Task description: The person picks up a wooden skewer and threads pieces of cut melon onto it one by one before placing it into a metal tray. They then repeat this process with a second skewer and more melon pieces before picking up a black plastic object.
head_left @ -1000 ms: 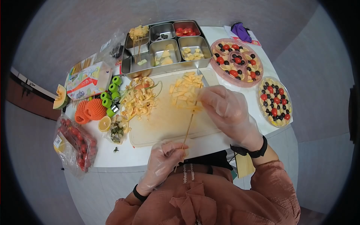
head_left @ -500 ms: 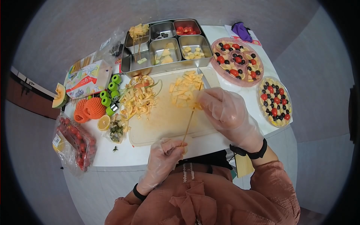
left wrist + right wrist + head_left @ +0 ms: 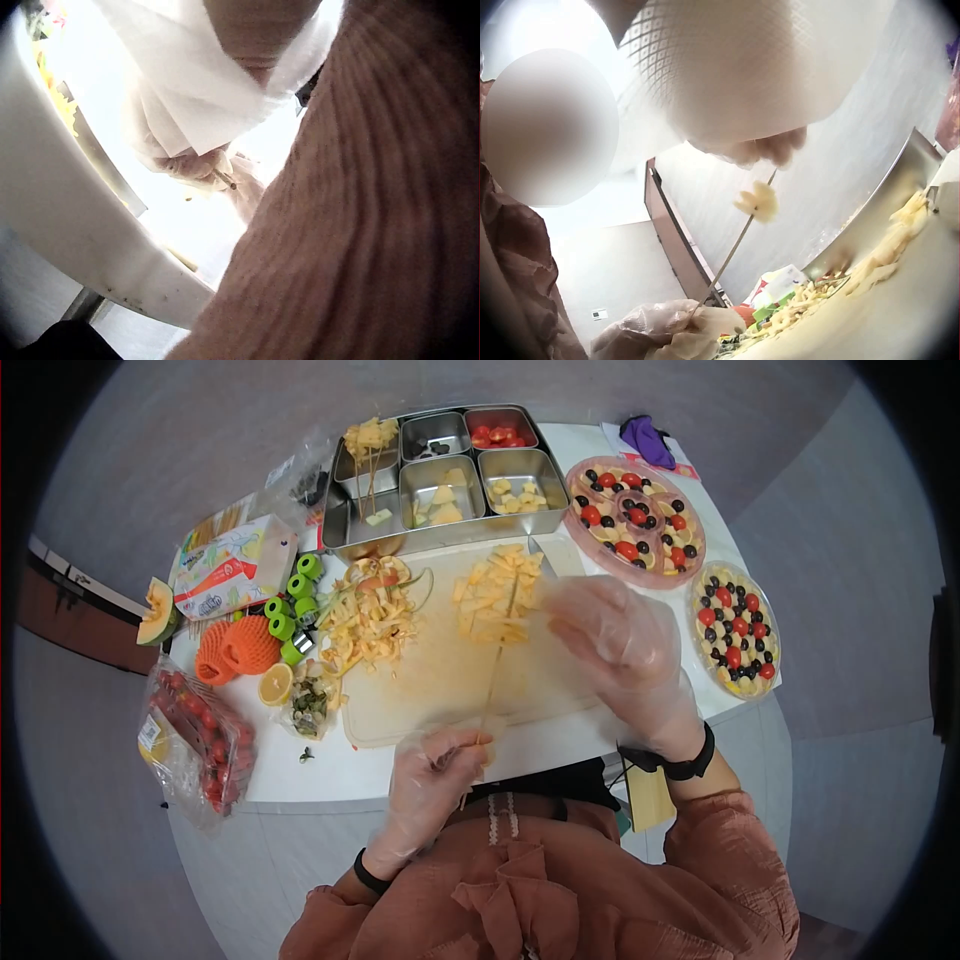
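Skewer (image 3: 497,660) points away from person.

Bare cutting board (image 3: 440,690) near the front edge, open to pass over. Blocked at the far side by the steel compartment tray (image 3: 345,530), on the left by the peel heap (image 3: 365,625), on the right by two fruit platters (image 3: 635,520), apparently touching the board's corner.

2 gloved hands: left hand (image 3: 437,775), right hand (image 3: 612,637); 1 skewer (image 3: 497,663); 1 cutting board (image 3: 420,705); 1 compartment tray (image 3: 345,532); 2 round fruit platters (image 3: 583,544) (image 3: 697,643); 1 tomato bag (image 3: 190,745); 1 lemon half (image 3: 277,685)
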`<state>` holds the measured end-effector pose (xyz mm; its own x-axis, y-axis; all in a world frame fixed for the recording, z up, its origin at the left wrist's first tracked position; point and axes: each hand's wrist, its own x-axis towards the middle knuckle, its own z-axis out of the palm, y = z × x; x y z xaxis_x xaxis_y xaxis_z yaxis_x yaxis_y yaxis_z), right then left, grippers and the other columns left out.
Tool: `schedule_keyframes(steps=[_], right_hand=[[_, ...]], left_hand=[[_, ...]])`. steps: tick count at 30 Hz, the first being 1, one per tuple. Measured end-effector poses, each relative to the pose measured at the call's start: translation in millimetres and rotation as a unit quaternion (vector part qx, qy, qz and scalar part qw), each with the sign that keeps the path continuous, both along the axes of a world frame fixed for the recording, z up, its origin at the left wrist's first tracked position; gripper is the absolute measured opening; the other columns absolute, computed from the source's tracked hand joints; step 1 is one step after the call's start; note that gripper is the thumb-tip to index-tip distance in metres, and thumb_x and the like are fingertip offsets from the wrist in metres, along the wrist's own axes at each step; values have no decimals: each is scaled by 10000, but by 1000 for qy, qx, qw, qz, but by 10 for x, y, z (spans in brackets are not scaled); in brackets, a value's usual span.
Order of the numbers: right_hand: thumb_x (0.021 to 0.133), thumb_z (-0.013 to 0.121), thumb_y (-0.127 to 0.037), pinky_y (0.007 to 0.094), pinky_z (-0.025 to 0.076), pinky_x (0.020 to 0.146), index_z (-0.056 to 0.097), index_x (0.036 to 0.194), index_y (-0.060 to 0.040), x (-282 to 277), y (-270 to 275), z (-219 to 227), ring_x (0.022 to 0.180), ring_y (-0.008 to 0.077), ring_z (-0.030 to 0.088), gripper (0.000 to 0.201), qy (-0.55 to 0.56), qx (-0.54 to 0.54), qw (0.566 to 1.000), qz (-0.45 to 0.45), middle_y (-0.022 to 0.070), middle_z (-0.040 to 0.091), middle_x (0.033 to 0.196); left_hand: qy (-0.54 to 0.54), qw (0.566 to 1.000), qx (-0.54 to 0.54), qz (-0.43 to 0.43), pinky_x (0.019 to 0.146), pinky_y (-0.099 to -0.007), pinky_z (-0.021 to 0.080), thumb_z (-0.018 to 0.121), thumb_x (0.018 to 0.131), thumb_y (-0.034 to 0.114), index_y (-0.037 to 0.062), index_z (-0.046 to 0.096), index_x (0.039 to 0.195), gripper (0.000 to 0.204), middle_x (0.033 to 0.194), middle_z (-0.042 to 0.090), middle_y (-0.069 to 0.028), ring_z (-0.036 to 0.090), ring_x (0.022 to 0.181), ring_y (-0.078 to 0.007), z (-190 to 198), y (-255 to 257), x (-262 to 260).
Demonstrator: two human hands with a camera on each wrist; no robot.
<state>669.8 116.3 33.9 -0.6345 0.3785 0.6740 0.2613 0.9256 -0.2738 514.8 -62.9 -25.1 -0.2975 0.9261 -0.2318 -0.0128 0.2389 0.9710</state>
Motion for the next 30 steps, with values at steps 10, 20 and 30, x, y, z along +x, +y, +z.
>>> schedule_keyframes(steps=[10,20,30], right_hand=[[766,663,9,404,462,651,570,772,-18,-41,233,-463,731,365,569,96,-139,-126,982,2,148,582,761],[742,658,-45,424,462,658,536,801,-40,-222,333,-658,759,355,586,135,-193,-35,979,-48,139,579,765],[782,627,-172,418,524,713,626,861,-52,-443,404,-635,807,331,643,144,-300,-17,952,-57,145,638,867]], left_hand=[[-54,996,1,65,564,-211,448,618,882,40,-39,695,985,151,722,623,-30,568,641,-70,-11,-65,-58],[-57,996,5,74,587,-214,462,606,887,34,-34,700,981,149,749,630,-35,578,665,-70,-8,-96,-93],[-90,994,17,58,567,-187,422,583,908,39,-49,670,995,152,756,621,-32,542,651,-56,-6,-101,-136]])
